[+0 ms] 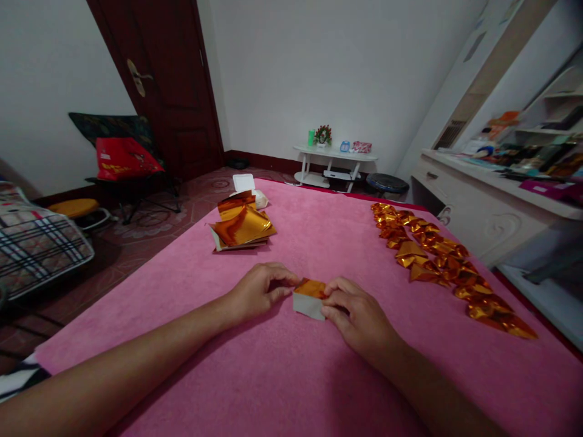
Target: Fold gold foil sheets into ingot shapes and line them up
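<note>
A small sheet of gold foil paper [310, 305], partly folded so that its pale grey back shows along the near side, is between my hands above the pink cloth. My right hand [357, 309] pinches its right edge between thumb and fingers. At the upper left corner, my left hand [266, 290] holds it with bent fingers and thumb. Beyond my left hand lies a loose stack of gold foil sheets [243, 227]. To the right, several folded gold foil pieces [428, 243] lie in long rows.
The pink cloth [191, 370] covers the table. A white plastic box [243, 182] sits behind the foil stack. A white cabinet [483, 200] stands to the right, a small white side table [334, 153] by the far wall, and a chair with a red bag [125, 159] at the left.
</note>
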### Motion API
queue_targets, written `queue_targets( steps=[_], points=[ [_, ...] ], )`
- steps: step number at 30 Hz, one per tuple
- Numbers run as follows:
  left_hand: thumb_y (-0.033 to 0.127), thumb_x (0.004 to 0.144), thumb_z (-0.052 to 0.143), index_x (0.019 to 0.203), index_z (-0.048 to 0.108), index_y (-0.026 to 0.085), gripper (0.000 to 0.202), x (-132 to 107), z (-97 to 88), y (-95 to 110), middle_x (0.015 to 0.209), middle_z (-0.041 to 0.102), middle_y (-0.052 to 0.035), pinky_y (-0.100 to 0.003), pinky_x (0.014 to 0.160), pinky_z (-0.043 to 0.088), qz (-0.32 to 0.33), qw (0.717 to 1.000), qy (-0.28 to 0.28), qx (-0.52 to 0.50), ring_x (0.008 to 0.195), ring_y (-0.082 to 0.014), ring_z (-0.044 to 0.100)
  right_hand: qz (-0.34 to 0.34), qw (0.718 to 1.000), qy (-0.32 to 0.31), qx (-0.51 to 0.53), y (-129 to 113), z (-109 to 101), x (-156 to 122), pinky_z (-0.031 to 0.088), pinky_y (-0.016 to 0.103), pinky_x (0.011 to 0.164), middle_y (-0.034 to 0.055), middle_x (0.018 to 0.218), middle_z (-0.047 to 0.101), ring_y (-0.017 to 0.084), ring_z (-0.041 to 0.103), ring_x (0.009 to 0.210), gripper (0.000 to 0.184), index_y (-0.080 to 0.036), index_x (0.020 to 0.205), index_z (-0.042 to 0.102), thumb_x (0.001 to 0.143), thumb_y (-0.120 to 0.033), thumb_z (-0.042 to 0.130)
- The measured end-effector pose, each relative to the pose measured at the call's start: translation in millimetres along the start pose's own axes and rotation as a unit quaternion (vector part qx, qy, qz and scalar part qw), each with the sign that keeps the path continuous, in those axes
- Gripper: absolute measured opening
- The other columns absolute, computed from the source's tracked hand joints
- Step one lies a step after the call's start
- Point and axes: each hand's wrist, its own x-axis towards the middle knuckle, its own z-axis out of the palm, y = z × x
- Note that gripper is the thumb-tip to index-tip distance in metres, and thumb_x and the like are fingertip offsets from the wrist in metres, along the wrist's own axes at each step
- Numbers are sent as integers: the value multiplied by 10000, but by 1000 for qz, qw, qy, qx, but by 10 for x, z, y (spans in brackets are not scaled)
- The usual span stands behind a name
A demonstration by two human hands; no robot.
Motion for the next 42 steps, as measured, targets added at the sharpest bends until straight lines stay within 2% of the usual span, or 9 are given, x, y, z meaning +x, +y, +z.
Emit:
queue_targets(
  steps=[2,7,11,17,22,25,33,38,42],
  points=[
    [180,782,626,1003,692,168,231,6,4,-21,930,664,-62,-269,783,454,25,1000,-15,-4,849,-164,594,8,1000,1,-11,-21,-3,-19,425,301,740,24,905,541,170,530,842,36,-192,756,612,786,-206,625],
    [309,730,712,979,693,137,304,35,42,-86,871,659,-63,-254,687,455,9,998,-18,-53,759,-156,584,24,998,13,-52,-103,14,-54,429,334,767,24,906,533,195,512,873,135,-203,801,593,722,-246,693],
    [352,715,730,1063,651,141,414,53,75,-122,945,645,-77,-281,738,469,21,996,24,-81,827,-172,587,33,996,22,-75,-156,30,-74,434,348,777,33,919,532,205,502,884,170,-200,817,574,707,-223,702],
    [281,834,604,971,706,260,172,-7,-6,-60,1111,596,-71,-362,864,410,180,973,3,146,1012,-210,534,2,993,15,-115,-127,-11,-76,441,355,815,54,961,559,211,512,915,158,-190,855,591,728,-199,685],
    [242,886,514,944,696,213,193,-52,100,101,1008,640,-75,-327,776,430,190,948,-38,251,889,-187,567,-60,987,-41,-146,8,-177,26,455,346,818,69,959,603,205,538,920,95,-177,896,626,813,-186,582],
    [196,897,479,972,669,177,206,-64,180,132,957,655,-80,-319,780,446,202,948,-61,239,867,-181,578,-68,986,-47,-146,39,-196,6,459,347,843,68,970,631,199,561,920,153,-181,941,627,821,-146,539],
    [105,866,472,1023,634,165,233,-10,144,57,985,609,-84,-240,766,482,164,985,-16,42,892,-140,582,11,987,43,-156,-147,18,-207,482,389,893,103,1069,655,243,597,1011,264,-178,1034,582,773,-146,553],
    [65,814,490,846,610,151,151,4,107,81,857,607,-46,-251,727,477,87,994,65,22,799,-136,579,-39,984,55,-163,-3,0,-131,496,382,905,111,1074,667,226,613,1018,178,-164,905,627,837,-112,471],
    [23,812,455,888,652,159,250,27,102,4,902,658,-50,-258,766,492,76,997,15,25,830,-136,608,-75,984,78,-144,95,-11,-117,497,375,920,99,1086,670,207,612,1038,200,-171,907,641,864,-122,452]
  ],
)
